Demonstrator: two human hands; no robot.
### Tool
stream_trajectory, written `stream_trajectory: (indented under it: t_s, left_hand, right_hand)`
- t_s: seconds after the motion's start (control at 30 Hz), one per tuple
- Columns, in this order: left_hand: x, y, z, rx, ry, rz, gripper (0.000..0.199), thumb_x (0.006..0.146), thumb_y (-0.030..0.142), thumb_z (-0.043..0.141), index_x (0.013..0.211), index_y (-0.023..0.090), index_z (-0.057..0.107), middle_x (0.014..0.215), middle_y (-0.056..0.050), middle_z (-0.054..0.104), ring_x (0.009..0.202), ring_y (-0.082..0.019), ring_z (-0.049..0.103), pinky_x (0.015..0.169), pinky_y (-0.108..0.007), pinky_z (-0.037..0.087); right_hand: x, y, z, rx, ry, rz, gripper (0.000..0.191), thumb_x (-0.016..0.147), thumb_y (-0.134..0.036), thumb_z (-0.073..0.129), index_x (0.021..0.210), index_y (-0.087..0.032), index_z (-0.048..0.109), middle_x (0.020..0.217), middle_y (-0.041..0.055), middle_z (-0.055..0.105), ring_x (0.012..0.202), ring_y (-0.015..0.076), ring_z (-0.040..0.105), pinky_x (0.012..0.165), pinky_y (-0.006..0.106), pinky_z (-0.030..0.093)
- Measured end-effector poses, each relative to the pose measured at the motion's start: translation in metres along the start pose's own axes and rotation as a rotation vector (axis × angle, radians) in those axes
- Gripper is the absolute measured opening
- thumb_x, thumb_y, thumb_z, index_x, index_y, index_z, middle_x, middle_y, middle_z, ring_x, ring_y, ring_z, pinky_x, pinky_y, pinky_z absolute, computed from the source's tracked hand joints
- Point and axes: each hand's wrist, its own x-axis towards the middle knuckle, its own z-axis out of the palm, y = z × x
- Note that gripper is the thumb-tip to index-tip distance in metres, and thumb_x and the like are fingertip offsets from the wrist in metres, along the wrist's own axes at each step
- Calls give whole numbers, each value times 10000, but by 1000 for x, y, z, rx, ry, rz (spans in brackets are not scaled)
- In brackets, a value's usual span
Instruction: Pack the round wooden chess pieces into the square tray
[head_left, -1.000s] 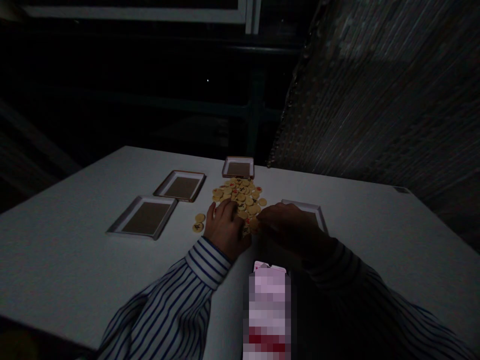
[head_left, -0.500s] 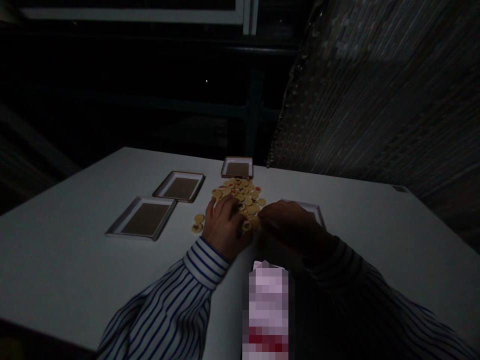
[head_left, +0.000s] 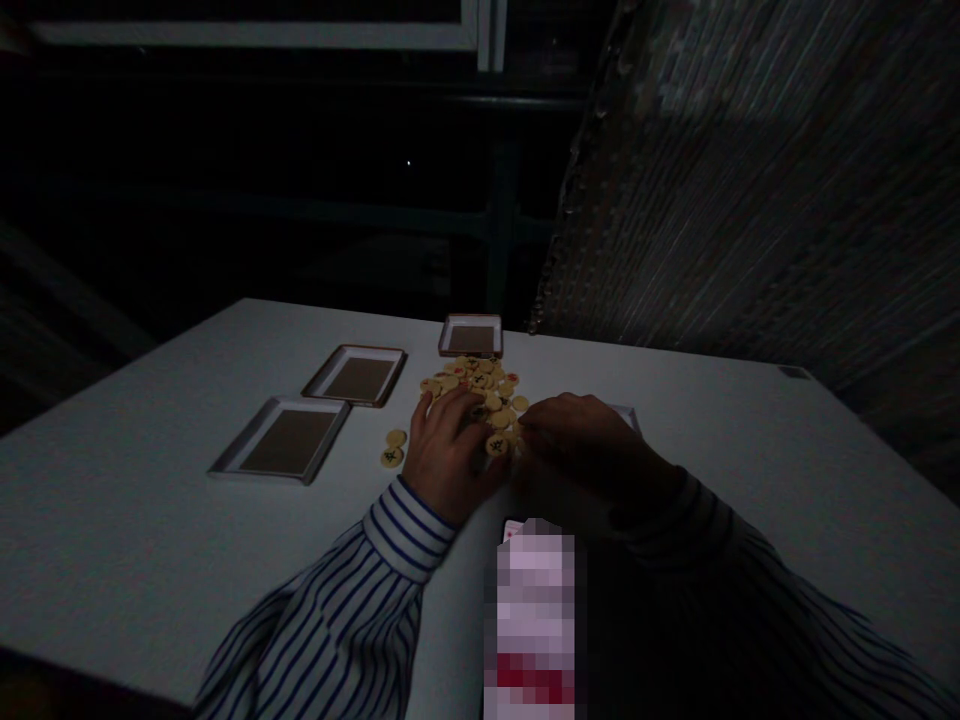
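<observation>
A pile of round, pale yellow pieces with black or red characters lies on the white table. My left hand rests at the pile's near left side, its fingers curved and apart over the pieces. Between the two hands, close to my left thumb, shows a piece with a black character. My right hand is at the pile's right edge with its fingers bent together; what its fingertips hold, if anything, is too dark to tell. Two pieces lie apart, left of my left hand.
Two shallow trays stand on the left of the white table. Another tray is behind the pile. One more tray is partly behind my right hand. A phone-like object with a blurred screen lies nearest me.
The view has shifted slightly. The piece with a black character between my hands has moved a little up and right. My right hand has turned slightly and stays at the pile's edge.
</observation>
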Motion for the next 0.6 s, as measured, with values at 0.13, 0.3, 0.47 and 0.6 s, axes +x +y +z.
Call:
stream_trajectory:
  t_s: [0.13,0.3,0.47,0.6]
  left_hand:
    - [-1,5,1,-38,-9,18,206,676,329,601,833,199,635,1131,-105,551,1141,-266,437,1007,-503,223]
    - [0,12,3,-81,-12,29,189,685,338,598,809,202,641,1100,-98,570,1114,-265,462,987,-510,254]
    - [-1,15,8,-110,-12,36,203,694,354,594,823,205,643,1101,-93,567,1120,-260,459,992,-504,254]
    - [-2,19,12,-131,-20,31,158,703,324,588,794,207,643,1087,-80,573,1107,-256,466,972,-498,282]
  right_hand:
    - [-1,-1,-5,5,18,13,258,873,-296,375,933,-157,583,894,79,627,842,167,532,726,302,361]
    - [-2,4,-6,-16,25,3,283,877,-307,358,969,-163,583,935,82,632,854,169,540,730,304,366]
    - [-7,11,-8,-53,22,12,294,882,-323,346,974,-179,585,930,77,639,839,176,552,725,306,368]
    - [-16,17,-15,-56,33,15,281,870,-307,378,997,-166,585,962,89,638,860,180,558,734,301,376]
